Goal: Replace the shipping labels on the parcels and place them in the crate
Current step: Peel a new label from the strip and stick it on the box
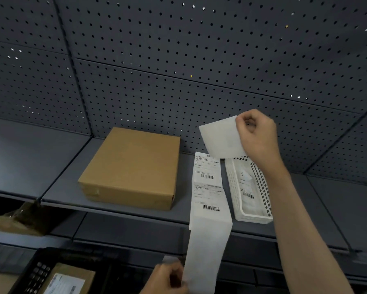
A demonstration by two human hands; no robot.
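1. Right hand [256,134] is raised over the white basket [233,181], fingers pinching a peeled label [220,136] by its top corner.
2. Left hand [167,279] at the bottom edge, fingers curled round the lower end of the label strip [208,209].
3. Strip lies on the shelf [61,187] just left of the basket and hangs over the front edge.
4. Brown parcel [131,166] sits mid-shelf, top bare.
5. Black crate [36,270] at lower left holds a labelled parcel [72,279].
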